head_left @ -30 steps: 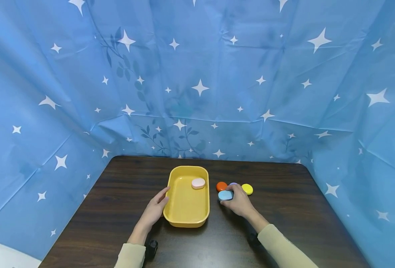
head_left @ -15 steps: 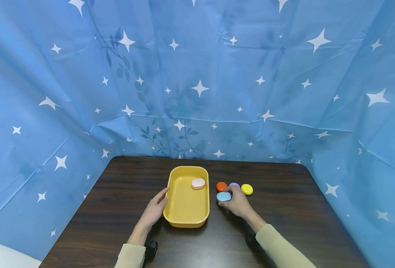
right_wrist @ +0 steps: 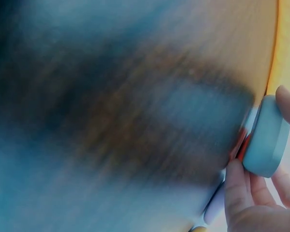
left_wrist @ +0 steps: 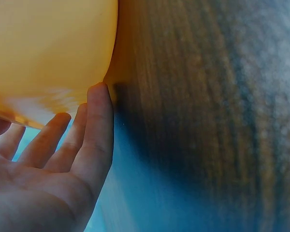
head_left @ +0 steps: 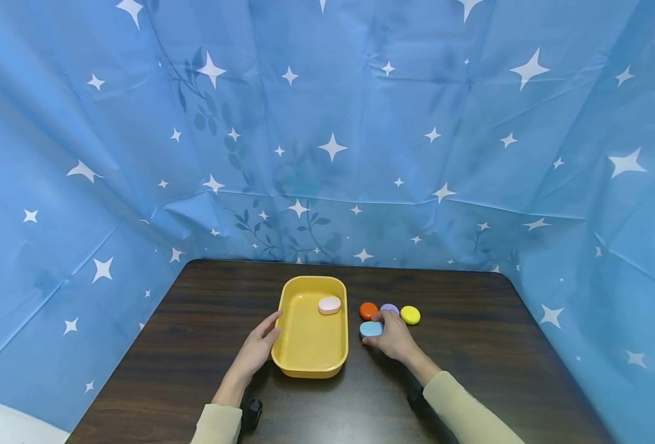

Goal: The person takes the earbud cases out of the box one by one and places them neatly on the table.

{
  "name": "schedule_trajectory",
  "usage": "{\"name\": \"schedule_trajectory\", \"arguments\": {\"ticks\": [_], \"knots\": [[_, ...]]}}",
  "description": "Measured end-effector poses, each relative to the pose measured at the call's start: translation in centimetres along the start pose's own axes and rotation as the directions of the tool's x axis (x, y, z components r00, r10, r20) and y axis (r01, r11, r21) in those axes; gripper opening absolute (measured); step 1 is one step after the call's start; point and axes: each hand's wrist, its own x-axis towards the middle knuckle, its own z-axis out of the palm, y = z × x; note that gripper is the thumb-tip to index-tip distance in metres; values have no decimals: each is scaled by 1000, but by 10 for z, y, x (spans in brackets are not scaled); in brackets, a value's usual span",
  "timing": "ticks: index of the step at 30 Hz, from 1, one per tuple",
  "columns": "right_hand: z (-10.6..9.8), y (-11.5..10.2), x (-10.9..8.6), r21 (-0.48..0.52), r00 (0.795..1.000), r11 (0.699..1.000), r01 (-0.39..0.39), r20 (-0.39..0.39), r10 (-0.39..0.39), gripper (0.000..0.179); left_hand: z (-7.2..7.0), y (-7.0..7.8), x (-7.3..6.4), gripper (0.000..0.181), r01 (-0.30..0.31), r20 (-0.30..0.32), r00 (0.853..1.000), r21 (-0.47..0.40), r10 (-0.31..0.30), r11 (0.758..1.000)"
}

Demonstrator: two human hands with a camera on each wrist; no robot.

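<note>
My left hand (head_left: 256, 348) rests against the left side of a yellow rectangular tray (head_left: 311, 372), its fingertips on the outer wall. In the left wrist view, the fingers (left_wrist: 99, 121) of that hand reach up to the tray's underside edge. A pale pink oval block (head_left: 329, 304) lies inside the tray, by its right wall. To the right of the tray, my right hand (head_left: 396, 338) pinches a light blue oval block (head_left: 370, 328) between thumb and fingers. The right wrist view shows this blue block (right_wrist: 266, 140) on edge, thumb on one side and fingers below.
Just behind the blue block lie a red round block (head_left: 369, 310), a purple one (head_left: 390, 308) partly covered by the right hand, and a yellow one (head_left: 410, 315). Everything stands on a dark wooden table (head_left: 222, 296). A blue star-patterned curtain (head_left: 327, 154) hangs behind it.
My right hand has shifted slightly left and nearer to me with the light blue block, so more of the purple block shows. My left hand and the tray have stayed in place.
</note>
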Motion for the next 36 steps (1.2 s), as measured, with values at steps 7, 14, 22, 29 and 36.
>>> {"name": "schedule_trajectory", "arguments": {"ticks": [7,14,22,29,36], "knots": [[2,1,0,-24,1000,1000,7,3,-7,52,0,1,-1,49,-3,2,1000,3,3,1000],[2,2,1,-29,1000,1000,13,3,-13,52,0,-1,-1,48,-4,-3,1000,12,4,1000],[-5,0,1,-10,999,999,46,-11,-46,49,-1,-2,0,48,-8,-3,1000,14,8,1000],[-15,-3,-2,3,999,999,45,23,-46,42,-1,-3,0,49,-10,4,1000,10,10,1000],[-24,-9,-5,28,998,998,60,16,-61,30,-1,-2,1,48,-10,-6,1000,15,10,1000]]}}
